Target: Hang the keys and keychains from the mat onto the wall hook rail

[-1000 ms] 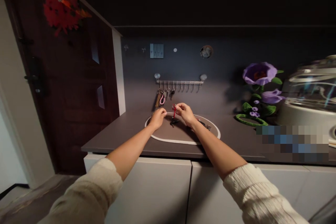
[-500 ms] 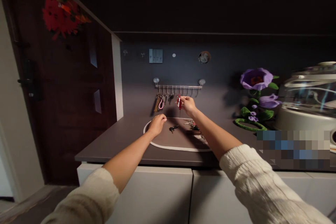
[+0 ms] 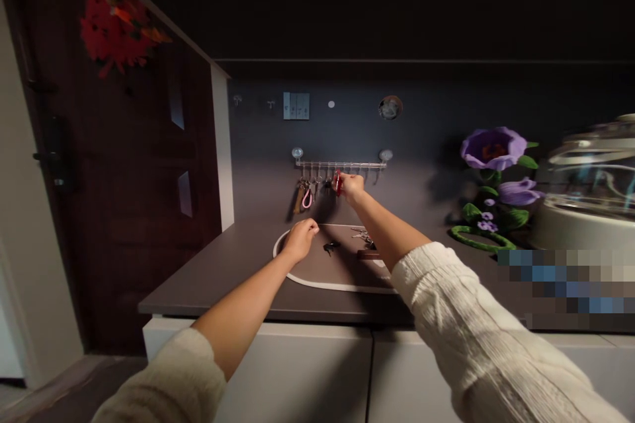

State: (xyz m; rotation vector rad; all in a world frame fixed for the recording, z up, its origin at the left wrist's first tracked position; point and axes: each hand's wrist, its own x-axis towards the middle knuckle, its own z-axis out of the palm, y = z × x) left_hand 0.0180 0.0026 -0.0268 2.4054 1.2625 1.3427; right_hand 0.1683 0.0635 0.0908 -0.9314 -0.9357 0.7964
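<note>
My right hand (image 3: 351, 186) pinches a small red keychain (image 3: 338, 182) just under the clear hook rail (image 3: 342, 164) on the back wall. Whether the keychain touches a hook I cannot tell. To its left, several key sets hang from the rail, among them a brown strap (image 3: 298, 200) and a pink loop (image 3: 307, 198). My left hand (image 3: 301, 240) is closed, fingers curled, above the left part of the white-rimmed mat (image 3: 317, 274); no object shows in it. Black keys (image 3: 330, 248) lie on the mat, and a bunch of keys (image 3: 364, 236) lies further right, partly behind my right forearm.
A purple artificial flower (image 3: 495, 149) and a clear-domed appliance (image 3: 590, 178) stand to the right on the counter (image 3: 198, 277). Overhead runs a dark shelf (image 3: 347, 13). A dark red door (image 3: 124, 211) with red flowers (image 3: 112, 30) is at the left.
My right hand has risen slightly with the red keychain, closer to the rail's hooks. My left hand stays in almost the same place over the mat. The view has shifted slightly.
</note>
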